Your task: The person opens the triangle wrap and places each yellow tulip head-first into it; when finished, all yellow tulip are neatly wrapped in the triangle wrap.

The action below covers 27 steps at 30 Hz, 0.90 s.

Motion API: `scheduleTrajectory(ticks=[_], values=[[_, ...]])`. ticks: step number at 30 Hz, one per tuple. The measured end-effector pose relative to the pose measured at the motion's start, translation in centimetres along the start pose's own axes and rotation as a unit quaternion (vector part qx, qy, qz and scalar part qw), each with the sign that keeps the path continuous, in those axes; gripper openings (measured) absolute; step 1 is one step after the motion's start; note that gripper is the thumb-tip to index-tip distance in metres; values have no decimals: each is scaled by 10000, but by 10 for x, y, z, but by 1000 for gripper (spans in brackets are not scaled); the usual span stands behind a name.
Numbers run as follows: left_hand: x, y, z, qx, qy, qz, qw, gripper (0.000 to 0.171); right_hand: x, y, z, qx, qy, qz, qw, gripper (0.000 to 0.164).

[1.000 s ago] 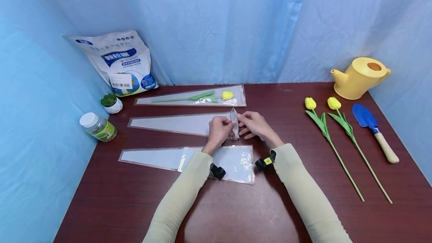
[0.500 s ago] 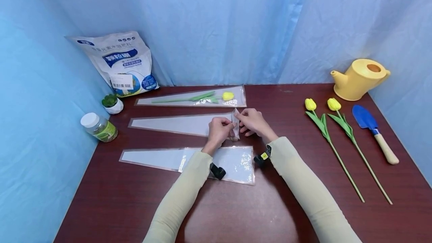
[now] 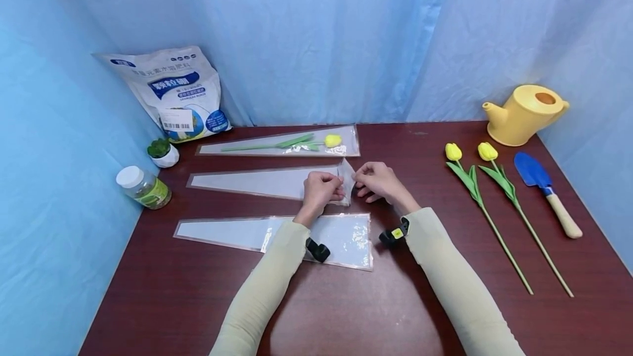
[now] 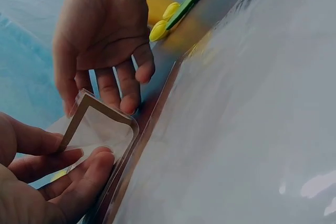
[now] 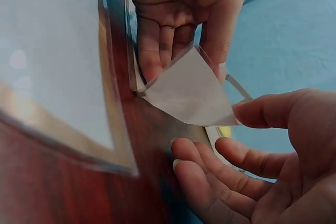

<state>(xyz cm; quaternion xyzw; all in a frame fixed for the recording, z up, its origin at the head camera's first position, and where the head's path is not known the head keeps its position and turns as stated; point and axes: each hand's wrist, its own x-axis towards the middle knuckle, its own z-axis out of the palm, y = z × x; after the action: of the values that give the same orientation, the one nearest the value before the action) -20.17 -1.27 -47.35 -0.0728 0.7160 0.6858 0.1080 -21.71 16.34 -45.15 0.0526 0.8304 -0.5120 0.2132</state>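
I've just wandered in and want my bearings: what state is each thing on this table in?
Middle sleeve: wide end raised, left hand pinching it, right hand touching it
Front sleeve: flat, partly hidden, no flower showing
Back sleeve: flat, tulip apparently inside
Loose tulips: lying down
Jar: lid on
Can: upright
Trowel: lying down
Bag: standing
Potted plant: upright
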Motion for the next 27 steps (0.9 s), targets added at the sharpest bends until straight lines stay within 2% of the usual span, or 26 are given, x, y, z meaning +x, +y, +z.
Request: scheduleTrajectory(ticks=[7, 16, 21, 27], values=[[0, -1, 1, 156, 158, 146, 9996, 17, -4, 14, -3, 123, 102, 15, 9999, 23], [2, -4, 2, 425, 413, 267, 9979, 10, -3, 19, -7, -17, 187, -100, 9998, 22], [3, -6, 1, 688, 457, 324, 9961, 8, -1, 22, -7, -33, 277, -215, 9994, 19], [4, -7, 1, 771, 452, 369, 9953, 8, -1, 24, -5, -62, 372, -276, 9989, 17]])
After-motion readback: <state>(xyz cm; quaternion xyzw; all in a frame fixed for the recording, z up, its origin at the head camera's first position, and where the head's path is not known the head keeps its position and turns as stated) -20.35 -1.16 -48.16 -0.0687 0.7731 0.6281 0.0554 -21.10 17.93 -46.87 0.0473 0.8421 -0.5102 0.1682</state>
